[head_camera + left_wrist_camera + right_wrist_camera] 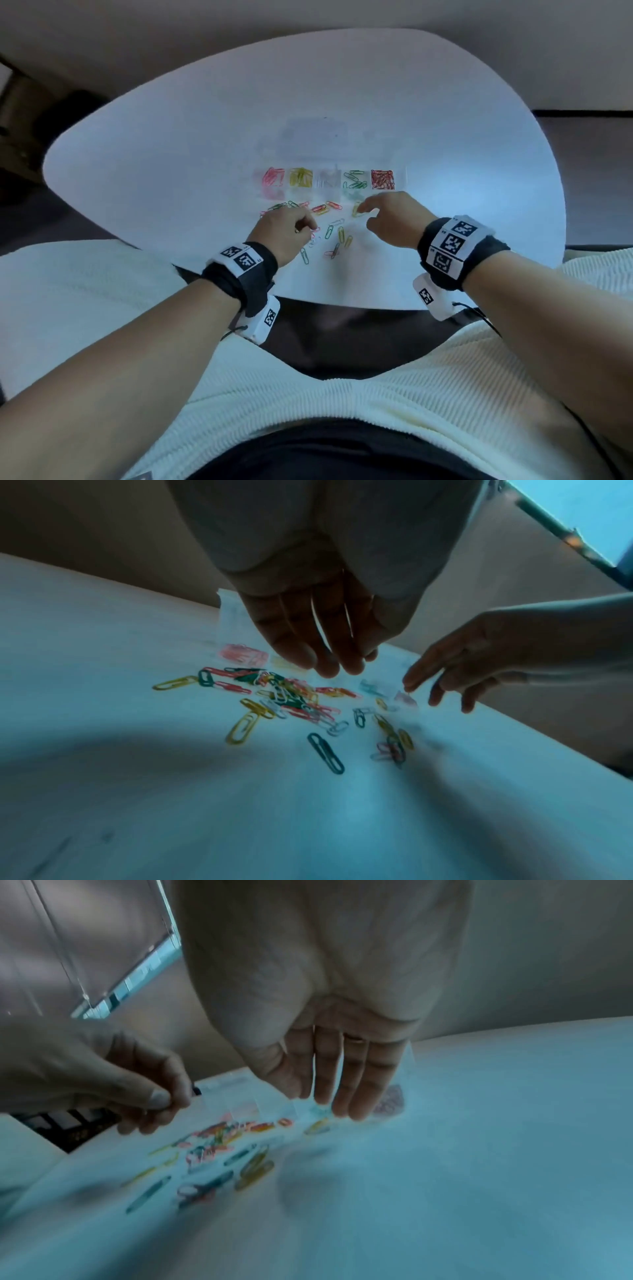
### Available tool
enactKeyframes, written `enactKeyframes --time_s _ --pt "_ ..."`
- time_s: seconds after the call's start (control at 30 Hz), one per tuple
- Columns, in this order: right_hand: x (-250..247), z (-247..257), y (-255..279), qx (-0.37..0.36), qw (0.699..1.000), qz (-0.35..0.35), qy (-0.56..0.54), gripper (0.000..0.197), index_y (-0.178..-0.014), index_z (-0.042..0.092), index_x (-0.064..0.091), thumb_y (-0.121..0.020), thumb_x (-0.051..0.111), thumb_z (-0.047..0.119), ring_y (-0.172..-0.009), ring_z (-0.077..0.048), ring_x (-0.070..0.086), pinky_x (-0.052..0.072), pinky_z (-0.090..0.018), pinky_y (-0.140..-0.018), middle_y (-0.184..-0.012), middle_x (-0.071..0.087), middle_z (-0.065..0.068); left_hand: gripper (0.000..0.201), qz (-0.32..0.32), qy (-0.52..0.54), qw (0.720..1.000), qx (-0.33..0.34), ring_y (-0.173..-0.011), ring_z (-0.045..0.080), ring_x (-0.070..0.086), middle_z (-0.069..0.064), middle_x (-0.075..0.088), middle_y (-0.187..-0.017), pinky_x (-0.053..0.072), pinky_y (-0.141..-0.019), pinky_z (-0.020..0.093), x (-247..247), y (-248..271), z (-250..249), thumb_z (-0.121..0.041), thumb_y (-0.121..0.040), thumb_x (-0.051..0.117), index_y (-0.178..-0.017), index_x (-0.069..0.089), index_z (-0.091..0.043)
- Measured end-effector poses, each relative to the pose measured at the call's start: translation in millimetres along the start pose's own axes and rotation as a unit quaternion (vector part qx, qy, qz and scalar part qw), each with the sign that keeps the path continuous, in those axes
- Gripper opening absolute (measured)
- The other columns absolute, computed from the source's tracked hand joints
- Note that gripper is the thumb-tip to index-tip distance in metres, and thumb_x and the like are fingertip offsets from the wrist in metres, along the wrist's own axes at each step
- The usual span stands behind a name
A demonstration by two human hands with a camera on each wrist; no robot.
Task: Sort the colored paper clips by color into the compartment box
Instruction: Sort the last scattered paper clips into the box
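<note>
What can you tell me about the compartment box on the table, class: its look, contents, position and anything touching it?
The compartment box is a clear, seemingly plastic tray lying flat on the white table, just beyond the loose clips. Its row of compartments holds, left to right in the head view, pink, yellow, white or clear, green and red clips. The right hand reaches near its front edge; whether it touches cannot be told.

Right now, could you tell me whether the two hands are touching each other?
Apart. The head view shows bare white table with loose clips between the left hand and the right hand.
</note>
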State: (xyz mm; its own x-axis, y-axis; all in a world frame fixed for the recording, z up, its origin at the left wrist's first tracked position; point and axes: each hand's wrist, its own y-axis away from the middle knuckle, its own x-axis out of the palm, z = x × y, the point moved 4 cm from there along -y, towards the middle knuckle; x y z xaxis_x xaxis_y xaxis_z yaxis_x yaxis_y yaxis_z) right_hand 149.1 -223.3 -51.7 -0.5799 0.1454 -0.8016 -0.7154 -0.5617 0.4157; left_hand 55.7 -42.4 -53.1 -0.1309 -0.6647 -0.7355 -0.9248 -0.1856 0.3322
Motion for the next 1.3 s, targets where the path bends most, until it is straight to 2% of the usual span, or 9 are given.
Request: enactKeyframes --time_s 0.17,0.27,0.43,0.57,0.67,0.77,1.0,1.17,1.3 --pt "27 -11 -4 0.02 0.997 0.021 0.071 0.049 -0.141 0.018 0.05 -0.092 0.047 0.013 -0.135 -0.023 0.04 0.036 -0.036 -0.111 -0.148 0.045 -0.001 0.024 0.021 -0.091 0.992 0.079 -0.101 0.021 0.059 0.004 0.067 -0.108 0.043 -0.084 0.026 20 -11 -18 -0.014 -0.09 0.055 -0.11 0.068 -0.014" --pt "38 -16 0 0.035 0.995 0.011 0.097 0.043 -0.132 0.013 0.057 -0.089 0.051 0.011 -0.128 -0.026 0.043 0.042 -0.041 -0.104 -0.14 0.05 -0.001 0.023 0.006 -0.109 0.99 0.084 -0.102 0.024 0.058 0.007 0.065 -0.109 0.04 -0.082 0.025 29 -26 -26 -0.014 -0.091 0.055 -0.111 0.067 -0.011" --pt "37 -15 1 0.062 0.992 -0.016 0.109 0.03 -0.113 0.014 0.068 -0.091 0.048 0.012 -0.101 -0.029 0.063 0.054 -0.036 -0.085 -0.115 0.067 -0.008 0.026 0.034 -0.167 0.982 0.077 -0.107 0.031 0.057 0.012 0.059 -0.118 0.046 -0.092 0.035 49 -47 -33 -0.013 -0.094 0.052 -0.118 0.063 -0.008" --pt "37 -19 1 0.065 0.992 -0.036 0.104 0.029 -0.115 0.021 0.069 -0.093 0.051 0.014 -0.095 -0.031 0.065 0.054 -0.035 -0.08 -0.109 0.069 -0.01 0.027 0.058 -0.222 0.969 0.089 -0.108 0.033 0.054 0.014 0.056 -0.117 0.046 -0.09 0.037 58 -54 -33 -0.002 -0.093 0.05 -0.117 0.063 -0.007" --pt "36 -23 0 0.08 0.992 -0.055 0.078 0.025 -0.114 0.024 0.068 -0.092 0.057 0.027 -0.093 -0.03 0.066 0.055 -0.037 -0.081 -0.105 0.07 -0.008 0.027 0.073 -0.243 0.963 0.09 -0.099 0.03 0.059 0.016 0.062 -0.113 0.047 -0.087 0.035 57 -58 -36 0.003 -0.09 0.052 -0.112 0.066 -0.002" --pt "35 -24 1 0.092 0.993 -0.051 0.055 0.024 -0.109 0.027 0.07 -0.09 0.059 0.037 -0.089 -0.026 0.067 0.056 -0.036 -0.079 -0.101 0.072 -0.003 0.023 0.082 -0.236 0.966 0.07 -0.093 0.031 0.064 0.016 0.067 -0.106 0.051 -0.081 0.034 54 -59 -40 0.0 -0.088 0.054 -0.107 0.067 -0.003" --pt "35 -26 0 0.131 0.991 -0.021 0.011 0.009 -0.082 0.02 0.069 -0.082 0.066 0.029 -0.076 -0.025 0.064 0.05 -0.028 -0.063 -0.085 0.068 -0.005 0.027 0.081 -0.165 0.983 0.023 -0.097 0.033 0.062 0.015 0.064 -0.111 0.05 -0.078 0.035 54 -59 -39 -0.005 -0.086 0.061 -0.112 0.06 -0.01" --pt "39 -24 4 0.133 0.989 0.02 0.056 0.021 -0.088 0.014 0.059 -0.087 0.055 0.035 -0.079 -0.026 0.058 0.045 -0.03 -0.065 -0.087 0.059 -0.004 0.025 0.071 -0.129 0.989 0.013 -0.1 0.03 0.063 0.011 0.067 -0.112 0.053 -0.083 0.033 53 -54 -38 -0.009 -0.085 0.063 -0.11 0.066 -0.011" --pt "35 -23 -1 0.146 0.98 0.008 -0.133 0.022 -0.072 0.013 0.045 -0.092 0.039 0.019 -0.066 -0.024 0.044 0.032 -0.031 -0.059 -0.072 0.05 -0.005 0.018 0.009 0.006 1.0 -0.022 -0.084 0.016 0.062 0.0 0.069 -0.096 0.049 -0.074 0.022 19 -44 -22 -0.008 -0.081 0.062 -0.095 0.074 -0.012"
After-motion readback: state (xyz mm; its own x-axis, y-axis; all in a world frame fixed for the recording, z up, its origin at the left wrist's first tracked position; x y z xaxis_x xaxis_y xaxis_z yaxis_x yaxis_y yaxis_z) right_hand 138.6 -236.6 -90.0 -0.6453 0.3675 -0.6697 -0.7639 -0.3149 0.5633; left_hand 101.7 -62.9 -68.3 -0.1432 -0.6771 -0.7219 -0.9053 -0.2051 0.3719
